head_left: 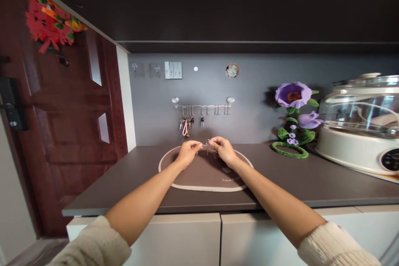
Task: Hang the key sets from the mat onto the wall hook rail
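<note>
Above the brown mat (199, 176), my two hands are close together. My right hand (222, 149) pinches a small metal key ring (207, 141), and a key (207, 149) hangs from it between the hands. A small red item (216, 155) shows under the right fingers. My left hand (188, 152) is closed in a pinch beside the ring; a bit of metal that looks like a key shows below its fingers, mostly hidden. Behind the hands, bunches of keys (186, 122), one with a pink strap, and a smaller pair of keys (202, 120) hang from a hook rail (204, 106).
The dark countertop (124, 187) runs beneath a low shelf (218, 12). To the right stand a purple knitted flower (293, 94) with a green ring base and a white appliance (349, 145) with a clear cover. A red-brown door (68, 141) is on the left.
</note>
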Available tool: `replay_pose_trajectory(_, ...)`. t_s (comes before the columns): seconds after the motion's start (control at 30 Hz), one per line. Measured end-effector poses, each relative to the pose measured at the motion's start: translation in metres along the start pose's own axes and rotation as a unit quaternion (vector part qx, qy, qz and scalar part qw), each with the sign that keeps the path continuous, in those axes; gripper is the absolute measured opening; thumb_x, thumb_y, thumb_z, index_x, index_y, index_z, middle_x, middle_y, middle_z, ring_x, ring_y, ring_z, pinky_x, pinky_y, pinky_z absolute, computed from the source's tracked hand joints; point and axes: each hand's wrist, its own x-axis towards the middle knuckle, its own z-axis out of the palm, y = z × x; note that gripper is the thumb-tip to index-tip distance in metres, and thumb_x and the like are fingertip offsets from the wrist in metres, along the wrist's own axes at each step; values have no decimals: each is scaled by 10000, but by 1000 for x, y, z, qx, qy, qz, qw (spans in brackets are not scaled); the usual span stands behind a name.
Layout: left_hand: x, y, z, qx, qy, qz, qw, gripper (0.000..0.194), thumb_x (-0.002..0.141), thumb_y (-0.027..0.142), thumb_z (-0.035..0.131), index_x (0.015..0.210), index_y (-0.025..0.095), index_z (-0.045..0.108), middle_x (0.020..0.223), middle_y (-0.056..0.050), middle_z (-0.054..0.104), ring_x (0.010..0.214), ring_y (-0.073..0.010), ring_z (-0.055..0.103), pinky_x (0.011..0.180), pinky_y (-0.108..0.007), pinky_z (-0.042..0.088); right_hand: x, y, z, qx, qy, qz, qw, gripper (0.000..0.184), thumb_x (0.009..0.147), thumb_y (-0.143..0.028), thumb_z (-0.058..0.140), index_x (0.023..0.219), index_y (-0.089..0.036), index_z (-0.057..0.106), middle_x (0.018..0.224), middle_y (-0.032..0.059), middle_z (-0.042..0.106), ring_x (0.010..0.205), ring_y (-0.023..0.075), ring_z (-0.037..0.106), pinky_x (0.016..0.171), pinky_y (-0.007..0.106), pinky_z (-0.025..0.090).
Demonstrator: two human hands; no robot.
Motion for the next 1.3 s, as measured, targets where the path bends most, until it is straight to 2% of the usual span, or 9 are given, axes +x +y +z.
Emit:
replay_pose_trajectory(0.13,1,-6,1,20,-2,-10,1000,233,681,347,561,692,124,623,584,-7,576,486,-74,405,490,-209,313,15,-9,0,73,28,15,997,187,673,-334,587,695,-159,525,690,-3,554,657,93,539,668,243,467)
replay_pose_trajectory(0.37,3,-15,3,57,-14,-22,998,226,706,346,521,703,141,616,639,-18,603,508,-89,443,503,-219,337,62,-40,2,128,81,54,987,66,763,-190,508,711,-159,482,647,-3,523,591,76,534,597,239,505)
replay_pose_trajectory(0.5,4,-16,3,62,-13,-19,998,224,706,347,522,699,142,615,634,-18,603,516,-93,455,511,-220,347,87,-42,7,124,132,90,979,85,802,-167,456,717,-170,451,619,-10,518,533,78,540,539,239,506)
replay_pose_trajectory(0.7,6,-17,3,72,-13,-20,997,230,709,345,518,685,137,615,628,-22,603,516,-92,456,510,-220,353,114,-38,10,147,164,128,967,114,827,-165,427,714,-166,441,589,-8,520,499,78,552,483,214,496)
replay_pose_trajectory(1.0,6,-17,3,72,-18,-10,997,233,712,350,523,677,139,613,606,-17,594,516,-92,456,523,-223,349,127,-38,15,146,178,155,961,75,804,-164,485,732,-144,479,506,-33,498,410,52,503,475,218,521)
replay_pose_trajectory(1.3,6,-17,2,79,-18,-18,997,241,710,343,518,710,127,624,638,-21,601,525,-88,456,517,-216,346,125,-29,14,122,183,171,961,104,809,-155,479,707,-137,474,536,-25,509,392,48,486,473,236,516)
